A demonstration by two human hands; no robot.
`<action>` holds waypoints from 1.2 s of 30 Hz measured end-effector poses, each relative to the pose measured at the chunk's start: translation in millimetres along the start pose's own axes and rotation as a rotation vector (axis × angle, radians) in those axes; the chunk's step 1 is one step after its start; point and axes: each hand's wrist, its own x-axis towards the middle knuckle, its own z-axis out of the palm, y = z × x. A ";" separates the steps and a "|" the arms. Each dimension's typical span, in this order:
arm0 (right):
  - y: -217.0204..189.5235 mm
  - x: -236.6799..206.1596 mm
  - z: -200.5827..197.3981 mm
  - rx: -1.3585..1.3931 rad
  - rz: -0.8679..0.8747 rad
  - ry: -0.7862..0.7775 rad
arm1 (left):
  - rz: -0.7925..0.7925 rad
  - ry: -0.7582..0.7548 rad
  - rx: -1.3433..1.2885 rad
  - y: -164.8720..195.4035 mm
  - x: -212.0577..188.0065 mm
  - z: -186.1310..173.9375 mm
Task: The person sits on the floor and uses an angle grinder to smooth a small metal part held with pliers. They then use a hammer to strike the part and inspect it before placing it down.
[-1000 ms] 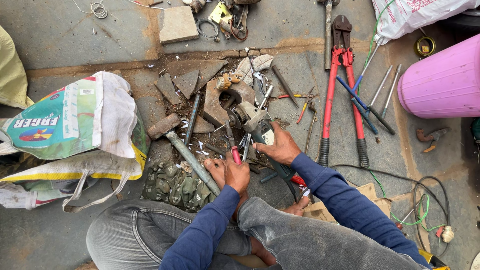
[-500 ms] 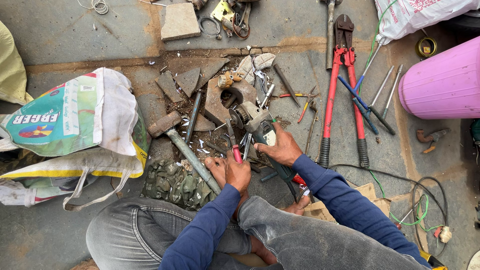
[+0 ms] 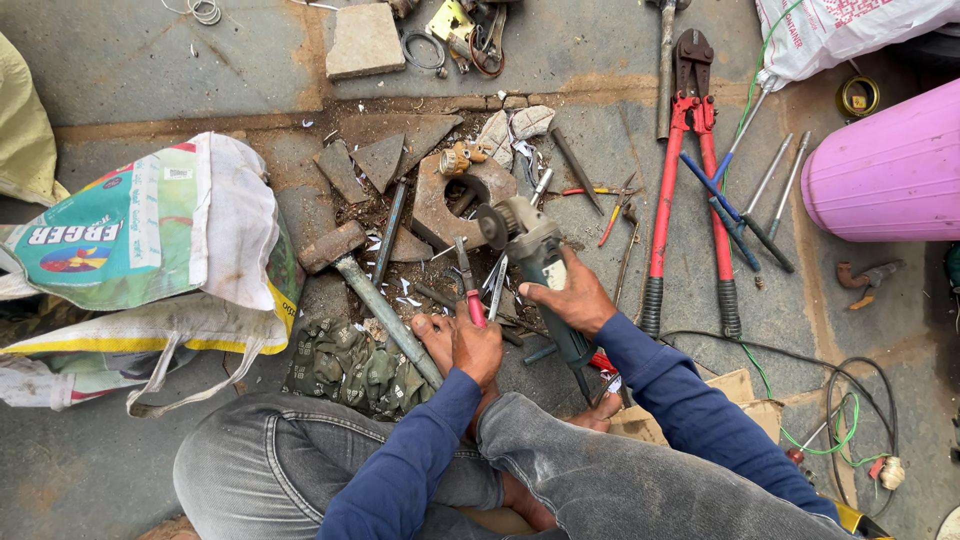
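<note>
I sit on the ground with a pile of scrap metal in front of me. My right hand (image 3: 568, 296) grips the body of a grey angle grinder (image 3: 528, 248), whose disc (image 3: 491, 227) points toward a rusty metal block with a round hole (image 3: 437, 207). My left hand (image 3: 462, 338) holds pliers with red handles (image 3: 468, 291), jaws aimed at the scrap by the disc. What the jaws pinch is too small to tell.
A hammer (image 3: 368, 291) lies left of my hands, above a camouflage cloth (image 3: 350, 363). Red bolt cutters (image 3: 687, 170) and several wrenches (image 3: 752, 205) lie to the right, by a pink drum (image 3: 885, 173). Printed sacks (image 3: 150, 250) sit left. Cables (image 3: 840, 420) trail at lower right.
Both hands and the grinder stay nearly in place; the view has shifted only slightly.
</note>
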 end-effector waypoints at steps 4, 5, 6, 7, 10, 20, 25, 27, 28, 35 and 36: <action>30.6 1.0 -17.7 0.210 0.158 0.052 | 0.116 -0.038 -0.217 -18.4 7.2 8.8; 39.4 0.9 -25.4 0.275 0.199 0.057 | 0.147 -0.053 -0.267 -22.5 8.1 11.4; 48.4 0.0 -33.5 0.342 0.240 0.064 | 0.177 -0.068 -0.315 -26.3 8.3 13.8; 57.5 -0.9 -43.0 0.404 0.251 0.088 | 0.128 -0.084 -0.365 -29.0 8.4 16.7; 85.0 -4.3 -72.4 0.545 0.277 0.158 | -0.022 -0.117 -0.501 -33.8 7.5 26.9; 84.7 2.9 -152.0 0.730 0.349 0.286 | -0.092 -0.133 -0.669 -3.2 4.4 33.1; 91.0 -8.9 -221.7 0.680 0.349 0.326 | -0.043 -0.143 -0.728 11.8 -7.5 48.4; 99.6 -17.2 -253.8 0.745 0.306 0.338 | -0.011 -0.156 -0.821 22.3 -15.0 60.3; 103.9 -23.7 -268.2 0.774 0.311 0.359 | -0.031 -0.161 -0.825 27.2 -18.4 64.1; 137.2 -85.1 -351.0 0.749 0.370 0.353 | -0.047 -0.236 -0.823 49.0 -42.7 84.9; 142.2 -93.1 -355.2 0.693 0.366 0.325 | -0.037 -0.229 -0.839 48.8 -43.7 84.6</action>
